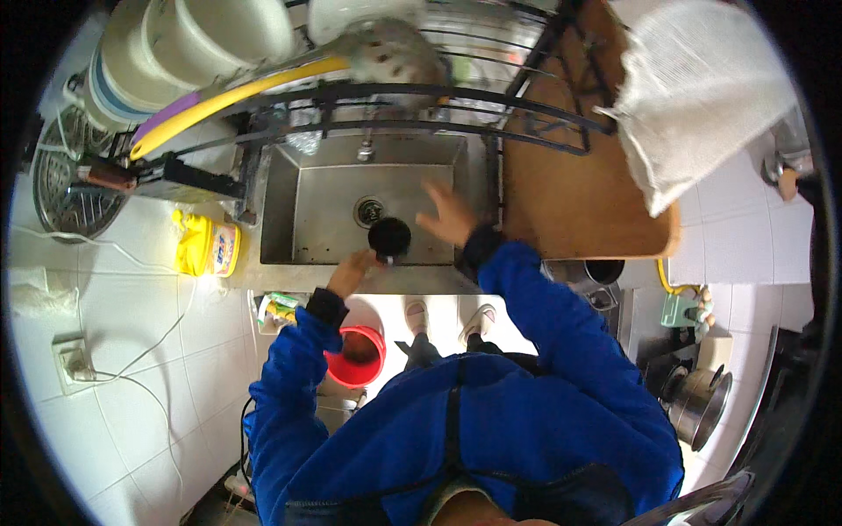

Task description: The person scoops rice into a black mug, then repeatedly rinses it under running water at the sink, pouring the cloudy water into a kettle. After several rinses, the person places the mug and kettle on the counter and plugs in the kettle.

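My left hand (355, 271) is at the front edge of the stainless steel sink (316, 197), its fingers on the near side of a round black cup-like container (389, 237). The container is over the basin, just in front of the drain (370, 211); its inside is too dark to make out. My right hand (450, 214) is over the right part of the basin, fingers spread, holding nothing. It is apart from the container. Behind both hands, the faucet (366, 150) points down at the back of the sink.
A black wire dish rack (421, 92) spans above the sink's back, with white bowls (223, 39) and a yellow-handled utensil (243, 98). Right are a wooden cutting board (566, 204) and white cloth (704, 98). A yellow detergent jug (207, 244) stands left. A red bucket (375, 375) is below.
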### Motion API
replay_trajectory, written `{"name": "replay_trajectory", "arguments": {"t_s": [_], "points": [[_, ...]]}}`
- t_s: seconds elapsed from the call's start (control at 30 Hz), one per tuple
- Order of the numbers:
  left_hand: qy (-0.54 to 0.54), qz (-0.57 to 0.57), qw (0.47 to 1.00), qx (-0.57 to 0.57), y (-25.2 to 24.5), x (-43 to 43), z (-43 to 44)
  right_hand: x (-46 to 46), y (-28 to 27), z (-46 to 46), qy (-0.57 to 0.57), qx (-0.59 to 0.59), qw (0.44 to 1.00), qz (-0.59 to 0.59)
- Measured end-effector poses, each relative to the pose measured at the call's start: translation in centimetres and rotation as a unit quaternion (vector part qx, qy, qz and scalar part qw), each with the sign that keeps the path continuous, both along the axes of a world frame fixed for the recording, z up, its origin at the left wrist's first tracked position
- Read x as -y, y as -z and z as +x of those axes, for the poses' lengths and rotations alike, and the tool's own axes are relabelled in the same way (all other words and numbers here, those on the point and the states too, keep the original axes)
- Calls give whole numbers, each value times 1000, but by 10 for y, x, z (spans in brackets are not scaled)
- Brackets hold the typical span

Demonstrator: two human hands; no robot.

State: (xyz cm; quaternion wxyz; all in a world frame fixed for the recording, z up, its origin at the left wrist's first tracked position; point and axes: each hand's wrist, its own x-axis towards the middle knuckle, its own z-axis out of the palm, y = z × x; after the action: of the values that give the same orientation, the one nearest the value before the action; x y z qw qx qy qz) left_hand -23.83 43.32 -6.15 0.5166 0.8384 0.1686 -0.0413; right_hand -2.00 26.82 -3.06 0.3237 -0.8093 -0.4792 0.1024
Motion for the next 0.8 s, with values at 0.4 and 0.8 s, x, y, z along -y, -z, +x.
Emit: {"name": "replay_trajectory", "arguments": {"t_s": [0.4,0.8], "points": [[-219,25,973,65,73,-86,103,-140,11,130,71,256,909,-321],[-206,48,976,51,64,-94,103,-134,-3,91,53,233,914,-329]]}}
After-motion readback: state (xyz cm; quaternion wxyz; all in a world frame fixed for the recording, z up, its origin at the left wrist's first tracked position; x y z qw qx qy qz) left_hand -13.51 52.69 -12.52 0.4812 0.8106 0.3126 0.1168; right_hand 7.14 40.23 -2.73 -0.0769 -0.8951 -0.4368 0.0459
